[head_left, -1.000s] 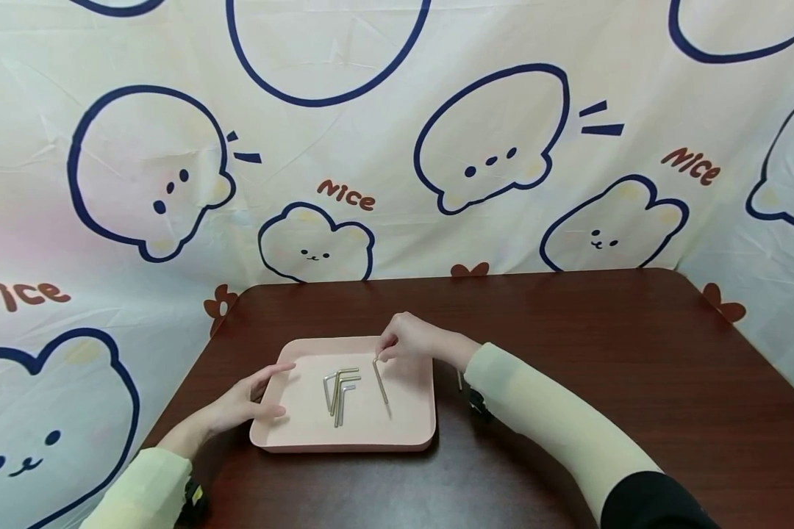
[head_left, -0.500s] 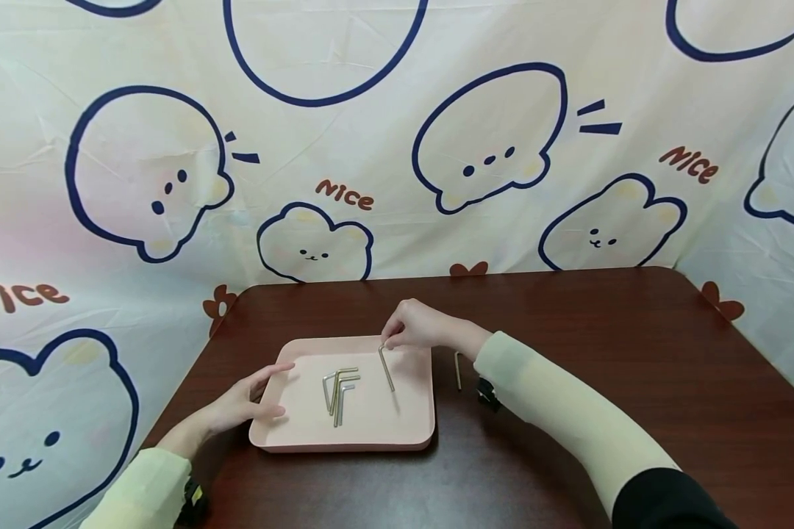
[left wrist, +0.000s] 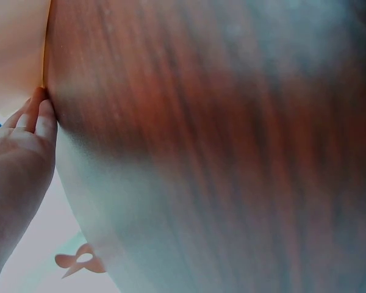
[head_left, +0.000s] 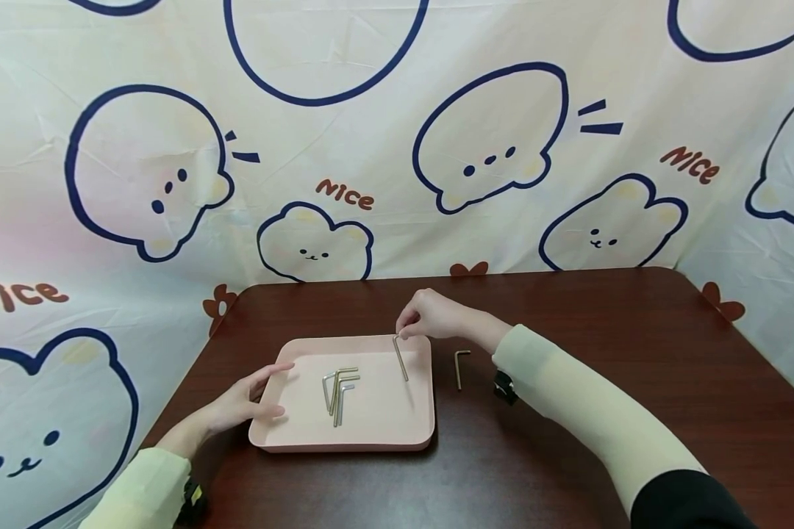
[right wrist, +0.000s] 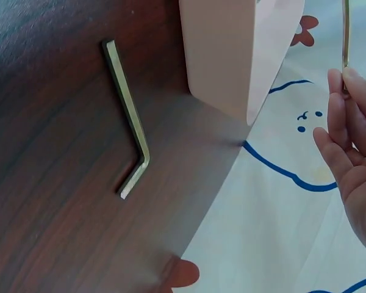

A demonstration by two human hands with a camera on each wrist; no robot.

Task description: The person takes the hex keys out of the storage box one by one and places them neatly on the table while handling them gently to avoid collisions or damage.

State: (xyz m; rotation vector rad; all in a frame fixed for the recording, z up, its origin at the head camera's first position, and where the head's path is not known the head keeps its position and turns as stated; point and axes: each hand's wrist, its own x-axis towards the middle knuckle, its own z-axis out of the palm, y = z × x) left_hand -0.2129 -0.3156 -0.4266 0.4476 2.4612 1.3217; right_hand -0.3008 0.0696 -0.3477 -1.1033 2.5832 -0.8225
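Observation:
My right hand (head_left: 431, 314) pinches a brass-coloured hex key (head_left: 401, 360) by its short bent end, over the back right corner of a pale pink tray (head_left: 387, 430). The key's long arm hangs down, slightly tilted. In the right wrist view, thumb and fingertips close on the hex key (right wrist: 346, 36). My left hand (head_left: 234, 408) rests on the tray's left edge, thumb and index finger lying over the rim; the left wrist view has its fairly straight fingers (left wrist: 47, 119) against the tray's side. Several hex keys (head_left: 348, 369), brass and silver, lie nested in the tray.
Another brass-coloured hex key (head_left: 459, 373) lies on the dark wooden table (head_left: 569, 323), just right of the tray. Behind the table's far edge hangs a printed cloth (head_left: 397, 242) with cartoon bears; more cloth runs along both sides.
My right hand has lifted the hex key and carried it rightward and back, toward the tray's corner. The key on the table has come fully into sight. My left hand has stayed in place.

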